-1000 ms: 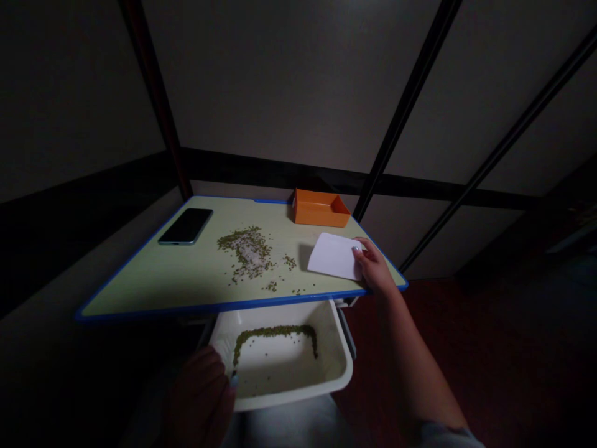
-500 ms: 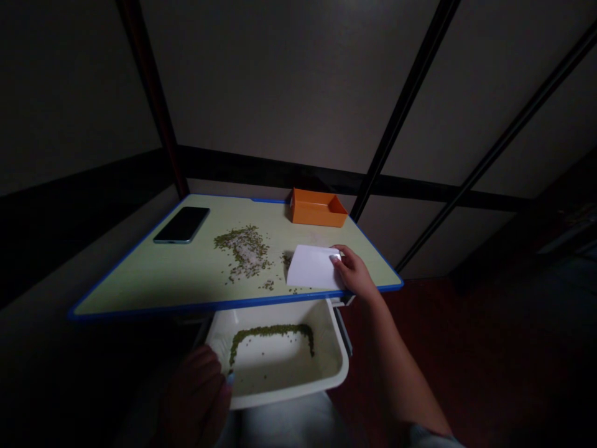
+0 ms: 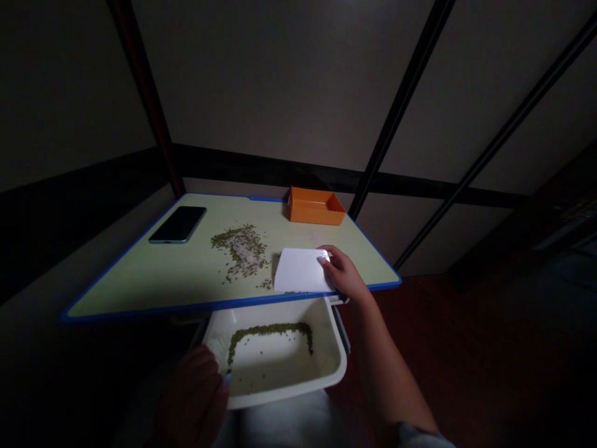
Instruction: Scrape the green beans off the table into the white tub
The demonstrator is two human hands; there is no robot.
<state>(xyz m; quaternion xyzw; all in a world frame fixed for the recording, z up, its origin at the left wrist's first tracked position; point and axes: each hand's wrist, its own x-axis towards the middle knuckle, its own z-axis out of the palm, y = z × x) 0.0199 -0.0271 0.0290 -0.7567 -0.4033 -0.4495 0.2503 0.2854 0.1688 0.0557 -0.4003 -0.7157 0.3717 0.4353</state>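
Note:
My right hand pinches the right end of a white card, which is tilted low over the table's front edge. Left of the card lies a loose spread of small green beans mixed with white grains; a few strays sit by the card's left edge. Below the table edge is a white plastic basin, with a line of green beans along the inner edge of its floor. My left hand, dark in shadow, has its fingers closed around the basin's left rim.
The pale green table has a blue border. A black-screened phone lies at its left. An orange open box stands at the back right. Dark panelled walls rise close behind, and reddish floor shows at the right.
My right hand has moved the card a little left and toward the front edge, covering some stray beans. My left hand and the basin stay about the same.

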